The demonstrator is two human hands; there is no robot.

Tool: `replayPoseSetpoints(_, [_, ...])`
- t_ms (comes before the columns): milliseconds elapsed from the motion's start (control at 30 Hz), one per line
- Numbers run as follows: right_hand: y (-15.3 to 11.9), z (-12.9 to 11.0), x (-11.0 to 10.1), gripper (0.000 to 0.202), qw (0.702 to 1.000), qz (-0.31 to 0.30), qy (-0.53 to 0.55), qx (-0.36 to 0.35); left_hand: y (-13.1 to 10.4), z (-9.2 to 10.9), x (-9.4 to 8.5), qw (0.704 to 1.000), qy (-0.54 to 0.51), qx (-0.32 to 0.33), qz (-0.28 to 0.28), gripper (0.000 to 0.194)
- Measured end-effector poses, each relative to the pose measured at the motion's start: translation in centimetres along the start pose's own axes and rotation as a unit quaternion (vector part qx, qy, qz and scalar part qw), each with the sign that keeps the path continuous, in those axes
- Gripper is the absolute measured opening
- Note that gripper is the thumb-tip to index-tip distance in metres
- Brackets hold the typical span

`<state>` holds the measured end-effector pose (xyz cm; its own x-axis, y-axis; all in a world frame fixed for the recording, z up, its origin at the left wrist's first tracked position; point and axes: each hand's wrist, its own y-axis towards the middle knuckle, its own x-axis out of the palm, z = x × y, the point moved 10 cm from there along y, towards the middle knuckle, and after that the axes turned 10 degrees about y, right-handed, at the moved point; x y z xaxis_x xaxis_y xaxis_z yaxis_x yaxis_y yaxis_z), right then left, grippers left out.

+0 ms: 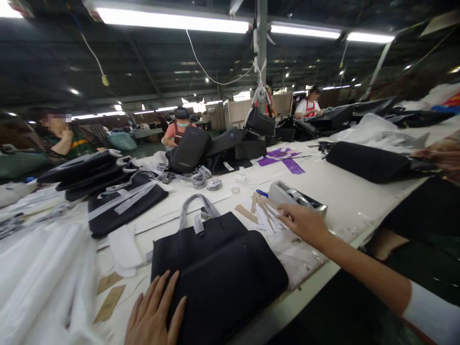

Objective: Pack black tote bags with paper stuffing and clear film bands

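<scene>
In the head view, a black handbag (223,282) lies flat at the table's near edge, its wrapped handle loop (197,203) pointing away from me. My left hand (154,311) rests on the bag's lower left part, fingers stretched and spread. Over a small pile of white and brown paper strips (264,215), my right hand (302,223) has its fingers curled and pressed together. What lies between those fingertips, if anything, is too small to make out. Just behind that hand stands a grey tape dispenser (287,194), with a blue pen (262,193) beside it.
White wrapping sheets (46,287) cover the left side. More black bags (125,203) lie stacked behind them, and others (190,148) are heaped at the back. Purple strips (282,160) lie mid-table. A black bag (366,160) sits at right, by another person's blurred arm. Several people work beyond.
</scene>
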<state>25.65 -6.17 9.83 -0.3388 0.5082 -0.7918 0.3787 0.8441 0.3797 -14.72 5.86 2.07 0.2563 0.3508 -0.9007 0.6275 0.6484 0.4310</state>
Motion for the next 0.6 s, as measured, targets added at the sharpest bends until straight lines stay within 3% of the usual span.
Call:
replayPoseSetpoints(67, [-1.3, -0.3, -3.6, 0.035, 0.995, 0.097, -0.002, -0.017, 0.0, 0.1, -0.6, 1.0, -0.001, 0.003, 0.0, 0.053])
replayPoseSetpoints(133, [-2.9, -0.4, -3.7, 0.033, 0.997, 0.076, 0.031, -0.004, -0.1, 0.2, -0.7, 1.0, 0.004, 0.002, 0.0, 0.053])
replayPoseSetpoints(200, [-4.6, -0.1, 0.0, 0.038, 0.991, -0.059, 0.108, 0.056, -0.1, 0.4, -0.6, 1.0, 0.015, -0.006, 0.0, 0.053])
replayPoseSetpoints(267, [-7.0, -0.3, 4.4, 0.045, 0.953, -0.187, 0.208, 0.115, -0.2, 0.6, -0.5, 0.999, 0.031, -0.017, 0.008, 0.053])
replayPoseSetpoints(333, [-8.4, -1.1, 7.2, 0.045, 0.911, -0.214, 0.318, 0.152, -0.1, 0.9, -0.3, 0.999, 0.047, -0.023, 0.008, 0.053])
replayPoseSetpoints(400, [-8.7, -1.9, 8.7, 0.045, 0.852, -0.18, 0.454, 0.188, 0.0, 1.1, -0.1, 0.998, 0.054, -0.024, -0.004, 0.053])
replayPoseSetpoints(533, [-9.4, -2.9, 12.4, 0.045, 0.624, -0.113, 0.685, 0.358, 0.1, 0.5, 0.2, 0.998, 0.048, -0.038, -0.031, 0.052])
replayPoseSetpoints(600, [-9.4, -3.9, 14.1, 0.039, 0.562, -0.104, 0.719, 0.395, 0.2, 0.0, 0.3, 0.997, 0.046, -0.049, -0.044, 0.051])
